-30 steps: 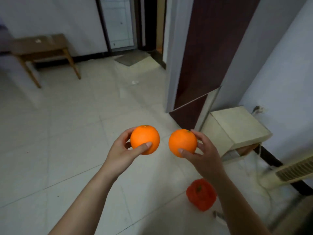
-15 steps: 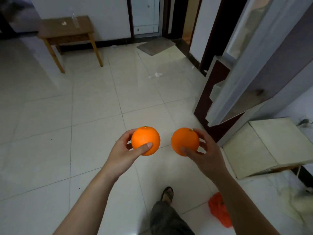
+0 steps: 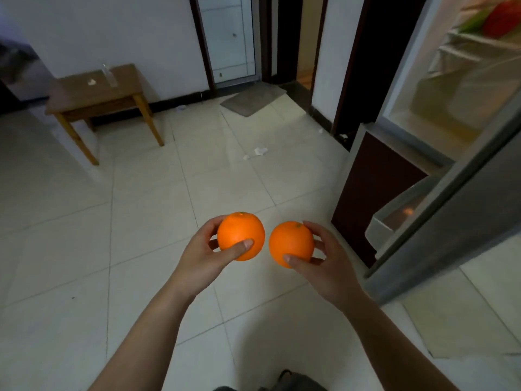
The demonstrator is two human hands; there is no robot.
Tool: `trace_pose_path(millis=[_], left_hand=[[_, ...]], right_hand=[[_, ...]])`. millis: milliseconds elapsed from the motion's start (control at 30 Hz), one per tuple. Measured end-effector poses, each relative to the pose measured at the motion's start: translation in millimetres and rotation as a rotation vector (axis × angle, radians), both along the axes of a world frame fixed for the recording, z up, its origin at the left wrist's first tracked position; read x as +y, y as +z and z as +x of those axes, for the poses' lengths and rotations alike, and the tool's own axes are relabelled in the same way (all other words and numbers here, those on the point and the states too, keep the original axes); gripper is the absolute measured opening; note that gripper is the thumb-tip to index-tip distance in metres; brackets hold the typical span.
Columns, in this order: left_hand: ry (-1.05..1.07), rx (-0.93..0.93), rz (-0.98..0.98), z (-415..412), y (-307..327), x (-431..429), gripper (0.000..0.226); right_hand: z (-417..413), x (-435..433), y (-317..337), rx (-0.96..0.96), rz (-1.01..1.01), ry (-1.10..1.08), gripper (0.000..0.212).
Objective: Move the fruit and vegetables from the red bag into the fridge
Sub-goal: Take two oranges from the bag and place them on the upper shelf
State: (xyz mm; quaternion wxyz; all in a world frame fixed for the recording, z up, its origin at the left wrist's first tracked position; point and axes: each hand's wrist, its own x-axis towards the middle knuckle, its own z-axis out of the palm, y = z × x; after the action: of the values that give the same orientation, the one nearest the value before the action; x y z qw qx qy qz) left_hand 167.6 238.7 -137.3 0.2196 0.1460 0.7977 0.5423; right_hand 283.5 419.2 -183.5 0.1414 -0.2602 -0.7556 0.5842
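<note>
Holding one orange apiece, both forearms extended forward from the lower frame edge and converging toward centre, bare to the elbow. Left hand [image 3: 207,256] cupped under and behind the left orange [image 3: 241,235], thumb pressed across its lower front, fingers wrapped round the far side, stem end up. Right hand [image 3: 324,266] closed round the right orange [image 3: 291,244] from the right and below, thumb tip on the lower front, fingers curled behind. Oranges level with each other, just beside one another, apart by a narrow gap, above the pale tiled floor [image 3: 141,207]. Fridge [image 3: 451,108] at right, door [image 3: 451,235] swung open toward the camera (red and green items, blurred, on the top shelf). Red bag outside the frame. Wooden table [image 3: 95,94] well apart at upper left, against the wall.
</note>
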Motion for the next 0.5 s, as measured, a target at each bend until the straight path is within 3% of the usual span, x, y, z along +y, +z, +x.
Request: trace_pose_path(millis=[367,500], left_hand=[[-0.120,0.051,0.096,-167.9,5.9,141.8,0.049],[-0.265,0.100,0.109,-250.2,14.2,208.7,0.062]], right_hand=[[-147.3,99.8,19.6,0.147,-0.019,-0.262,0.068],[-207.1,144.8,32.7,0.142,-0.010,-0.372,0.067]])
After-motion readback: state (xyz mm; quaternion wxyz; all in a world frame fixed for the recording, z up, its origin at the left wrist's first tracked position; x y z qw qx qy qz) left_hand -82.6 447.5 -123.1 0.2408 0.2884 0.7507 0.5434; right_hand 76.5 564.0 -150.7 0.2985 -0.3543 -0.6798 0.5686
